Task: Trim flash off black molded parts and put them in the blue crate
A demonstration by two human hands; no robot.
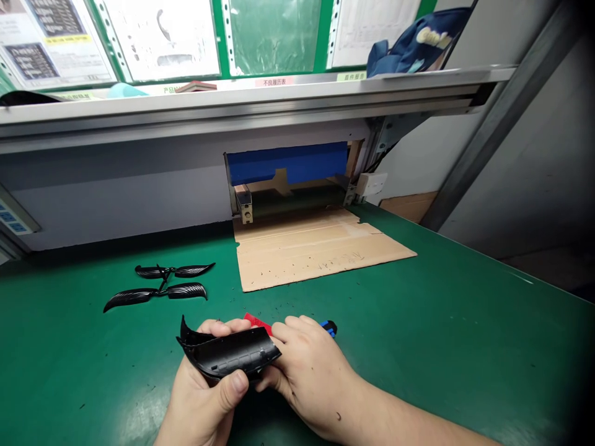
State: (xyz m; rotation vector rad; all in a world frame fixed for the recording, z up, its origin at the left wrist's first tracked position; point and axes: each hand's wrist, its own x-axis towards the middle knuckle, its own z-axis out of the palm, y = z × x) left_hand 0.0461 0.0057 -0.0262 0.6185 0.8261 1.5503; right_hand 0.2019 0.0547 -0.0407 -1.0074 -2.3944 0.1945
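Observation:
My left hand (209, 387) is closed around a curved black plastic shell (232, 353), thumb on its near edge and fingers behind it. The shell tapers to an upturned pointed tip at the left. At its right end, my right hand (304, 362) grips it with curled fingers, the thumb below; part of that end is hidden. Beyond the hands a red flat piece (258, 322) shows. A blue and black handle (330, 327) pokes out behind my right hand; the rest of it is covered, so its kind cannot be told.
Black leaf-shaped plastic parts joined on a sprue (162, 285) lie at the left of the green table (446, 322). A cardboard sheet (316, 251) with dark crumbs lies before an opening with a blue flap (288, 162). A metal shelf rail (186, 118) spans the back.

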